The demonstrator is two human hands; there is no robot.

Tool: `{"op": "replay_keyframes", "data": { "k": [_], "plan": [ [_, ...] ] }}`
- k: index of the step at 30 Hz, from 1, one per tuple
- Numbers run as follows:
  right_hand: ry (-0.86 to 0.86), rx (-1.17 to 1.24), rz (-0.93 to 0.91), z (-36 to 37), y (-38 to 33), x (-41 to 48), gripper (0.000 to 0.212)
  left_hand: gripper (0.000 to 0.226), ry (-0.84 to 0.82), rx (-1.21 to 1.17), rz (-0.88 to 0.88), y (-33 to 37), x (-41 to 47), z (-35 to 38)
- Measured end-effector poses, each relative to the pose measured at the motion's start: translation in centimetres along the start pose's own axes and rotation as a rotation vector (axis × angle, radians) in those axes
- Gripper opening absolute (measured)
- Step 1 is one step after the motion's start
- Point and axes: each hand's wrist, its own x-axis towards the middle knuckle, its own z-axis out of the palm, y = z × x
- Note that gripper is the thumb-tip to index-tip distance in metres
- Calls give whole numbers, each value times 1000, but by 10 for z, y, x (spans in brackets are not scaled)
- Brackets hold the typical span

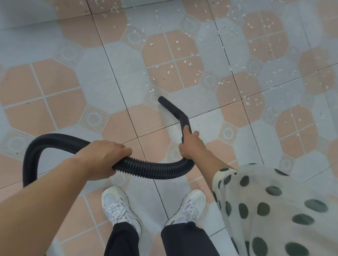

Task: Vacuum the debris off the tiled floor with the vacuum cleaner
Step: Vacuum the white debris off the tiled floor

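A black ribbed vacuum hose point(152, 168) loops from the lower left across the middle of the view. My left hand point(105, 156) grips the hose from above. My right hand point(191, 144) grips the rigid bent black nozzle tube point(176, 111), whose open tip point(160, 98) points down and away at the tiled floor point(111, 72). Small white debris chips point(173, 66) lie scattered just beyond the tip and across the floor to the upper right. The vacuum's body is out of view.
My two white sneakers point(119, 205) and dark trouser legs stand on the tiles below the hose. A loose white sleeve with dark dots point(274, 206) covers my right arm. The left part of the floor shows almost no chips.
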Motion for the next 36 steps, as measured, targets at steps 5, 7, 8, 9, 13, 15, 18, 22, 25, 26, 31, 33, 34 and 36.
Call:
{"op": "replay_keyframes", "data": {
  "k": [5,7,8,9,13,15,18,22,25,26,31,33,34,36],
  "plan": [
    [62,-7,-15,-11,-23,13,79,26,54,-3,-39,-16,-2,0],
    [59,-18,-29,-11,-33,15,79,26,59,-1,-49,-24,-4,0],
    [54,-25,-35,-9,-37,15,79,26,60,1,-52,-27,-5,0],
    [50,-29,-41,-8,-41,15,79,26,58,3,-54,-30,-8,1],
    [58,-25,-39,-6,-56,16,79,26,53,5,-61,-45,-15,2],
    [75,-13,-28,-8,-63,21,80,27,62,1,-60,-53,-14,2],
    [106,7,2,-15,-71,28,82,27,79,-14,-68,-64,-10,0],
    [129,28,46,-24,-79,33,82,22,96,-10,-69,-77,-6,-5],
    [125,30,56,-25,-82,32,81,24,84,-1,-61,-82,-5,-8],
    [120,35,52,-24,-83,32,81,25,82,-1,-58,-83,-6,-8],
    [108,87,67,-25,-85,31,81,24,69,-7,-60,-89,-7,-21],
    [119,105,93,-28,-81,31,81,23,57,-3,-61,-87,-4,-25],
    [124,109,104,-30,-79,31,82,22,48,-2,-63,-86,-2,-27],
    [135,111,128,-37,-72,35,82,22,39,5,-64,-81,7,-32]
  ]
}}
